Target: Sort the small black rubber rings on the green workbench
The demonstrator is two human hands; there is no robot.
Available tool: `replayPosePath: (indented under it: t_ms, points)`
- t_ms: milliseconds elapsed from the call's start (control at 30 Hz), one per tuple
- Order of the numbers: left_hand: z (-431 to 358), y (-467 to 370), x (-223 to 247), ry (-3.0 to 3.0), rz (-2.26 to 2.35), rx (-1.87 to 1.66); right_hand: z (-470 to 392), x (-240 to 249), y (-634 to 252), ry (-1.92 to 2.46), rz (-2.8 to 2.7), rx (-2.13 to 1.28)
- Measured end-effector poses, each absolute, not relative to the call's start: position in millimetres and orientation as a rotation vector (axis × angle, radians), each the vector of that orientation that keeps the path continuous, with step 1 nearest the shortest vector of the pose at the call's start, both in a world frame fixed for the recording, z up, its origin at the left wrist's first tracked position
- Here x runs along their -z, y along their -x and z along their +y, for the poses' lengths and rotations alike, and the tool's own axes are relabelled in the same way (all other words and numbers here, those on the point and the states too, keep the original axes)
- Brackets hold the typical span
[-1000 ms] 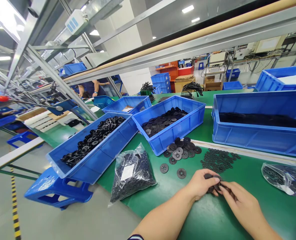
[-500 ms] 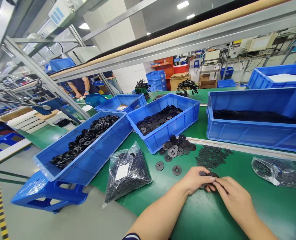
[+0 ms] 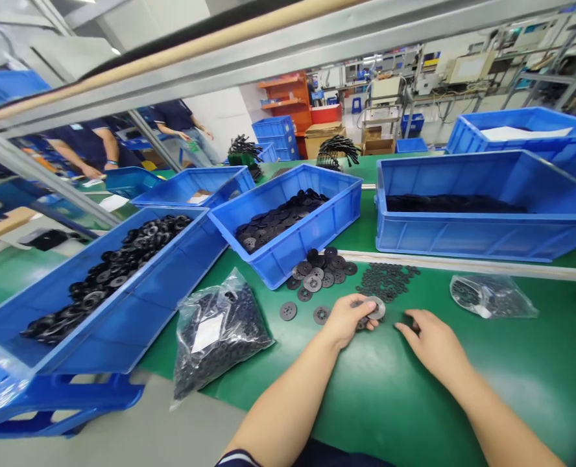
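Left hand (image 3: 347,320) pinches dark discs (image 3: 377,307) over the green table (image 3: 375,395); right hand (image 3: 428,338) hangs apart, thumb and fingers parted; small rings (image 3: 385,281) lie just beyond; loose discs (image 3: 312,283) and a blue bin (image 3: 312,235) crowd behind; a stuffed bag (image 3: 224,355) sits left.

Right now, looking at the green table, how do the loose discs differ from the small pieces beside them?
Size: each of the loose discs is clearly wider than any of the small pieces.
Arrangement: most discs overlap in a heap by the blue bin, while the small pieces spread in a patch.
Detail: several discs show holes; the small pieces are too tiny to make out well.
Both are dark and lie on the green table.
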State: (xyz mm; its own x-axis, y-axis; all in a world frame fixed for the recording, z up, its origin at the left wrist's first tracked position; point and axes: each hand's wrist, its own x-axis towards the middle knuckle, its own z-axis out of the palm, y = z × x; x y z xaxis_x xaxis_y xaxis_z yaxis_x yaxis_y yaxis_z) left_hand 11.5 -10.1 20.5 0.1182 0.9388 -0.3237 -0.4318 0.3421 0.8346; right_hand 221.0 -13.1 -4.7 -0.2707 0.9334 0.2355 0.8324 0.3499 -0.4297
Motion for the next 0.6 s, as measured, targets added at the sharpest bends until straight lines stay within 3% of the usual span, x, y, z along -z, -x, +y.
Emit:
replayPosePath:
  t_ms: [267, 600]
  points:
    - [-6, -7, -23, -0.580, 0.941, -1.082, -15, -25, -210, 1.770, -2.339, -0.461]
    - [-6, -4, -17, -0.562, 0.863, -1.051, -16, -25, -211, 1.782, -2.332, -0.487]
